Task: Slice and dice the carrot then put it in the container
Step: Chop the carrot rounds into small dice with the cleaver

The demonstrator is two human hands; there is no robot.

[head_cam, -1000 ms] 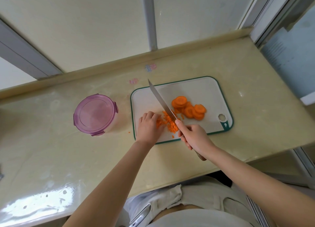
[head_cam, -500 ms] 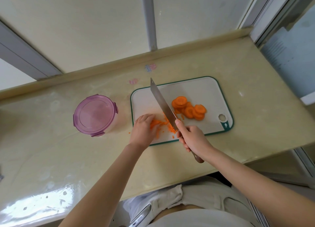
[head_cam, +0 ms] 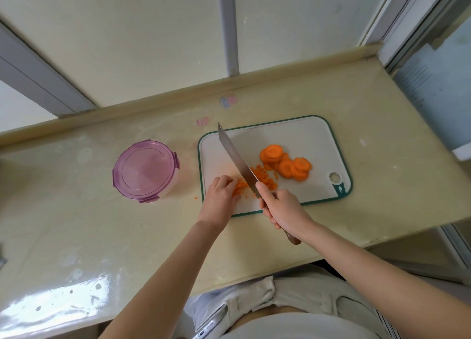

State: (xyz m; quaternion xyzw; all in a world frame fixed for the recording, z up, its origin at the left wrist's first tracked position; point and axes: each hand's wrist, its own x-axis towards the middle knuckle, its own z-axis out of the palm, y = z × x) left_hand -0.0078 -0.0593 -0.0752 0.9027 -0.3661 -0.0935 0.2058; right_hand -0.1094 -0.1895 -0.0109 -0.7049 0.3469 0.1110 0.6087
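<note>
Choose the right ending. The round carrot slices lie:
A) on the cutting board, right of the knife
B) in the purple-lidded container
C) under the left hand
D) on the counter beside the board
A: the round carrot slices are piled on the cutting board, right of the knife; the container has its lid on.

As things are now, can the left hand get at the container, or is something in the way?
Probably yes. The left hand holds carrot bits at the left edge of the board; only bare counter lies between it and the container. Its lid is still on.
</note>
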